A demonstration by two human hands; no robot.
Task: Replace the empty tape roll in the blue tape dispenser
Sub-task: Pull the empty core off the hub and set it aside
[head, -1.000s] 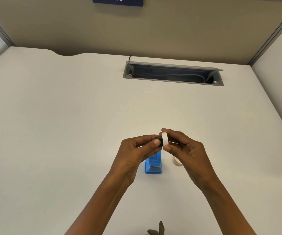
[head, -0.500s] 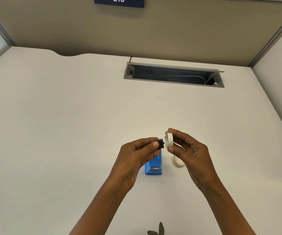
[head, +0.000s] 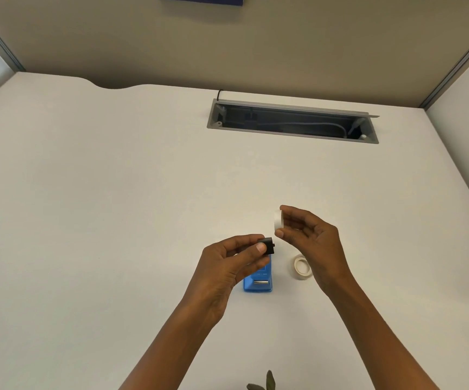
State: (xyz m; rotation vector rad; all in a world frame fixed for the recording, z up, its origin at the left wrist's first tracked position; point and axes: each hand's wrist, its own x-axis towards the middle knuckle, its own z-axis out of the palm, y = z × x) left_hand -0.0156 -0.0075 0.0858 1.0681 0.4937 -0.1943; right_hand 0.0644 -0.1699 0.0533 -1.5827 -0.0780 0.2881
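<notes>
Left hand (head: 227, 263) pinches the black hub (head: 268, 246) over the dispenser (head: 258, 280), right hand (head: 309, 237) pinches a white ring (head: 278, 220), probably the empty core, just clear of it: set it aside far right, not beside the roll (head: 301, 267) on the desk (head: 115, 220).

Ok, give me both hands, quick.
Left hand: closed on the black hub.
Right hand: closed on the white ring.
</notes>
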